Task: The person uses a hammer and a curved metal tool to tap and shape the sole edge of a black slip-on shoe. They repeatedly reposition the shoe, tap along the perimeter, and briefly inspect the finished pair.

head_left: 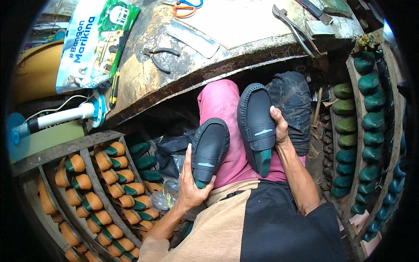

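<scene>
Two black loafers on green shoe lasts are held up over my lap. My left hand (192,190) wraps round the heel end of the left loafer (212,142), with the green last showing at its opening. The right loafer (254,113) tilts slightly, held along its outer side by my right hand (280,126); thumb on top, other fingers hidden beneath. Its green last (262,162) juts out at the heel end toward me. Both toes point toward the workbench, and each strap has a pale slot. The shoes are apart from each other.
On the worn workbench (131,85) ahead lie black pliers (162,54), a metal plate (192,39), orange-handled scissors (184,9), pincers (290,24) and a hammer (315,12). Racks of tan shoes (91,201) stand left; green lasts (371,137) fill racks right. A cutter (115,89) hangs by the bench edge.
</scene>
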Available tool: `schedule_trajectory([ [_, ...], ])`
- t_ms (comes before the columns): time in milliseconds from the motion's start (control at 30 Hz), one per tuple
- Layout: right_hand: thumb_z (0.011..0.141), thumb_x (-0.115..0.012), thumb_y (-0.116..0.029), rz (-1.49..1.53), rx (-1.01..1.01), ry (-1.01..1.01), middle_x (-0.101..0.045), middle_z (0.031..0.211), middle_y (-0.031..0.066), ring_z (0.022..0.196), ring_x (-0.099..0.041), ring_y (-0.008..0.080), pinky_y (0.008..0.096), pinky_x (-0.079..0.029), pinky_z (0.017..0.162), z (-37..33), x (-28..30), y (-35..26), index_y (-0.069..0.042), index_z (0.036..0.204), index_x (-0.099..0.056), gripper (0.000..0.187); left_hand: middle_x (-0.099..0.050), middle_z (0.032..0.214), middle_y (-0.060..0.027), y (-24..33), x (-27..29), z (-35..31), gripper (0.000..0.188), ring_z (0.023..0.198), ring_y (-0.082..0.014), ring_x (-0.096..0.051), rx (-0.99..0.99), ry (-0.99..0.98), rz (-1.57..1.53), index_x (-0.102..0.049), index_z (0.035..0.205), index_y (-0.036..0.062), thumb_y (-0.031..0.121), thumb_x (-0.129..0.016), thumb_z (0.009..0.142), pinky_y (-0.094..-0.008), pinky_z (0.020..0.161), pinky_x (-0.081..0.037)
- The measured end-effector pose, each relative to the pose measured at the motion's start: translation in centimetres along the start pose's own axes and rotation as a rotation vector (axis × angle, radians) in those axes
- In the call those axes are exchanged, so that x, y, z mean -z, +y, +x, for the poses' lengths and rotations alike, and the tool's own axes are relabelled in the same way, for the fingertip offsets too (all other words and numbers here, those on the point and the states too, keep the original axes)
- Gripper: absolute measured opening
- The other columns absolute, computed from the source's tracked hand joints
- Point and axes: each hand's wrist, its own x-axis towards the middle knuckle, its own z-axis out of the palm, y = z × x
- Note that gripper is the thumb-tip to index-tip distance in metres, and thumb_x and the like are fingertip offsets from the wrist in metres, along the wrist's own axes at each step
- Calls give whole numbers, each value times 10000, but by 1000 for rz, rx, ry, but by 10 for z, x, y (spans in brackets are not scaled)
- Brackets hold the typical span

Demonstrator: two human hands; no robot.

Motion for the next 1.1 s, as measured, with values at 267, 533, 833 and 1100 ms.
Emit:
schedule_trajectory([
  [267, 1067, -739, -533, 419, -133, -110, -740, 1107, 82, 1034, -722, 209, 380, -626, 972, -4, 36, 39, -86, 1094, -662, 454, -473, 1623, -441, -9, -20, -13, 1204, 1463, -602, -552, -77, 81, 137, -166, 1756, -126, 182, -918, 868, -584, 1260, -441],
  [533, 864, -892, -681, 690, -290, -673, -805, 1266, 279, 1106, -813, 407, 586, -643, 1030, -5, 32, 27, 40, 1379, -747, 898, -612, 1480, -351, -56, -38, -15, 1164, 1240, -494, -686, -715, 234, 349, -258, 1739, 103, 356, -910, 809, -640, 1036, -539],
  [833, 962, -820, -639, 547, -194, -500, -766, 1071, 378, 917, -790, 535, 610, -672, 823, -29, -4, -9, 28, 1075, -764, 678, -625, 1427, -339, -62, -34, -9, 1114, 1201, -493, -698, -713, 198, 297, -282, 1731, 98, 364, -905, 847, -627, 987, -548],
  [1100, 897, -798, -778, 541, -348, -547, -786, 1174, 335, 1046, -805, 461, 558, -651, 969, -2, 21, 13, 174, 1334, -686, 1054, -627, 1426, -328, -53, -44, -11, 1121, 1211, -493, -689, -646, 316, 347, -303, 1709, 73, 273, -933, 803, -613, 998, -538],
])
